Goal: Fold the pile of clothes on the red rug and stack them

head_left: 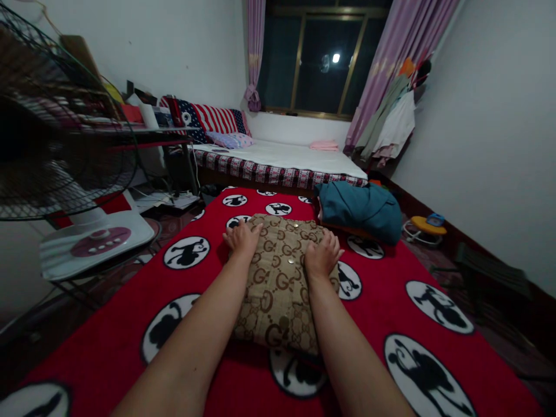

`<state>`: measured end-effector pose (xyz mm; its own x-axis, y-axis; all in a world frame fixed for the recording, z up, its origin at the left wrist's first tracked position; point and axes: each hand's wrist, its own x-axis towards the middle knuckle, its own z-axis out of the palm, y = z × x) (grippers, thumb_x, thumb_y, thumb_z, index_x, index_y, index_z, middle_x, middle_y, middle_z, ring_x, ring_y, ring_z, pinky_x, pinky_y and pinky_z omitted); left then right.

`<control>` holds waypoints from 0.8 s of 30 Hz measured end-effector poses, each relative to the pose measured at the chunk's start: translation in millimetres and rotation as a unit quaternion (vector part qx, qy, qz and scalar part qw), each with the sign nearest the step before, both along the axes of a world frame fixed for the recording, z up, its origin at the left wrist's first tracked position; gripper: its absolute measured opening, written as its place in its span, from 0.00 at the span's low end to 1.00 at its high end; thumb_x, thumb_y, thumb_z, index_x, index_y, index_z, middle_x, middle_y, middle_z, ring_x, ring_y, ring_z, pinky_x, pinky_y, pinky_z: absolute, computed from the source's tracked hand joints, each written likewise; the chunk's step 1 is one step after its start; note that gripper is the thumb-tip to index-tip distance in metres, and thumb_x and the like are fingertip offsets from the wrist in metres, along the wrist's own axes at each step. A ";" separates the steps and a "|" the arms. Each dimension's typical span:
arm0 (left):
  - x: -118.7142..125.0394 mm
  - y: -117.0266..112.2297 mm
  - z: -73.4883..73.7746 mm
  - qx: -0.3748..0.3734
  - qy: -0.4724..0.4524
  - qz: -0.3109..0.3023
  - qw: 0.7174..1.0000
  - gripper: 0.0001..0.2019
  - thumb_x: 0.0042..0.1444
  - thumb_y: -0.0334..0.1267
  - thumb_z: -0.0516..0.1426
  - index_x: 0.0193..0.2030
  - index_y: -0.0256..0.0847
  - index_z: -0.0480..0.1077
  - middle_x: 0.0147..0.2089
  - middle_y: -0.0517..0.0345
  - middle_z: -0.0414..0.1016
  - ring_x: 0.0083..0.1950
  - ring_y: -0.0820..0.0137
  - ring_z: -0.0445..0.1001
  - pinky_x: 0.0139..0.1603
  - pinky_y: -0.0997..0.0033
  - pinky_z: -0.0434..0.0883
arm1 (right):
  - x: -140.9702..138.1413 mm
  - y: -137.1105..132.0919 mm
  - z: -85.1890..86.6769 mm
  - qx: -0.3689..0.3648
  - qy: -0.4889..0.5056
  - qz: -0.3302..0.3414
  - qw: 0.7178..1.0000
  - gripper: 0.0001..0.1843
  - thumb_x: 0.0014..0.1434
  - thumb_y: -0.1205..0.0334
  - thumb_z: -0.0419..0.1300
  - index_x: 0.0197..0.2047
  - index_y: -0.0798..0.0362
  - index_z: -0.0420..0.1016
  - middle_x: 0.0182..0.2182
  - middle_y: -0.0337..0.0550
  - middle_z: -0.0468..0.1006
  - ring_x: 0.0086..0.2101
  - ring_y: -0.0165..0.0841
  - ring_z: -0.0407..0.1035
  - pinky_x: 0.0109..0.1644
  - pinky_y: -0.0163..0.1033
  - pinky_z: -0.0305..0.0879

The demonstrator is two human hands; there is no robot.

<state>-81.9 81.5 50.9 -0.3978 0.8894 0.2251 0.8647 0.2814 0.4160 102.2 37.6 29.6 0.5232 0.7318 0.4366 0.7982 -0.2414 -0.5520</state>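
Note:
A folded tan jacket (282,284) with a brown letter pattern and metal snap buttons lies flat on a red blanket (391,301). My left hand (244,236) rests on its far left edge, fingers spread. On the far right side, my right hand (322,253) lies on the cloth with its fingers stretched toward the edge. Neither hand grips the fabric visibly; both press or rest on it. Just beyond my right hand is a bundle of folded teal clothing (360,209).
An electric fan (65,133) stands at the left beside a cluttered desk (160,132). Past the blanket is a bed (278,156) under the window. At the right are a yellow stool (428,225), a dark folding stool (490,272) and hanging clothes (395,124).

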 end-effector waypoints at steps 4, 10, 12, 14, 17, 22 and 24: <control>-3.5 -3.6 2.2 -0.010 -0.005 0.015 1.000 0.34 0.54 0.64 0.50 0.53 0.34 0.68 0.50 0.34 0.76 0.56 0.44 0.68 0.55 0.46 0.60 | -0.8 1.8 -1.9 -0.001 0.015 -0.011 1.000 0.30 0.58 0.63 0.50 0.63 0.60 0.59 0.64 0.58 0.58 0.64 0.47 0.48 0.64 0.59 0.43; -2.8 -5.8 5.0 -0.025 -0.012 0.030 0.999 0.33 0.53 0.62 0.51 0.52 0.34 0.70 0.50 0.36 0.76 0.56 0.47 0.68 0.57 0.50 0.59 | 0.6 2.4 -5.3 0.040 0.030 0.003 0.999 0.29 0.56 0.64 0.53 0.61 0.60 0.63 0.63 0.56 0.61 0.63 0.47 0.51 0.65 0.59 0.43; -1.7 -6.9 5.8 -0.025 -0.005 0.031 0.999 0.33 0.54 0.62 0.51 0.53 0.34 0.70 0.50 0.36 0.76 0.57 0.46 0.67 0.57 0.49 0.59 | 0.4 2.2 -6.0 0.034 0.030 -0.004 0.999 0.30 0.56 0.64 0.54 0.62 0.61 0.62 0.63 0.58 0.61 0.63 0.48 0.50 0.65 0.60 0.43; -0.9 -7.8 6.3 -0.025 0.006 0.028 0.999 0.32 0.55 0.61 0.50 0.53 0.34 0.70 0.51 0.35 0.75 0.57 0.46 0.67 0.57 0.49 0.59 | -0.1 2.1 -6.2 0.020 0.025 -0.011 0.999 0.30 0.56 0.64 0.54 0.62 0.61 0.61 0.64 0.60 0.60 0.63 0.48 0.50 0.65 0.60 0.43; -0.7 -8.6 6.6 -0.027 0.020 0.014 0.999 0.31 0.56 0.60 0.49 0.51 0.33 0.71 0.49 0.35 0.76 0.57 0.45 0.67 0.57 0.48 0.59 | -1.1 1.5 -5.4 -0.004 0.006 -0.006 1.000 0.28 0.57 0.64 0.53 0.61 0.60 0.64 0.63 0.60 0.61 0.63 0.48 0.51 0.64 0.60 0.44; -1.0 -11.6 9.8 -0.019 0.002 -0.006 1.000 0.28 0.57 0.58 0.51 0.51 0.34 0.69 0.49 0.35 0.76 0.53 0.49 0.73 0.53 0.52 0.64 | -2.1 -0.1 -2.4 -0.035 -0.009 0.018 0.999 0.21 0.58 0.64 0.52 0.55 0.54 0.72 0.60 0.57 0.64 0.62 0.47 0.53 0.63 0.59 0.45; -0.9 -13.6 12.4 -0.022 -0.024 -0.009 0.999 0.28 0.57 0.58 0.52 0.53 0.35 0.67 0.50 0.36 0.76 0.51 0.50 0.74 0.50 0.54 0.67 | -2.2 0.0 -2.1 -0.036 -0.009 0.019 0.999 0.22 0.59 0.64 0.52 0.55 0.54 0.73 0.60 0.57 0.64 0.62 0.46 0.53 0.63 0.59 0.45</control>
<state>-82.8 67.9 63.3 -0.3905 0.9053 0.1672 0.8491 0.2840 0.4454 100.0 37.6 27.5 0.4868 0.7812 0.3908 0.8171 -0.2491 -0.5199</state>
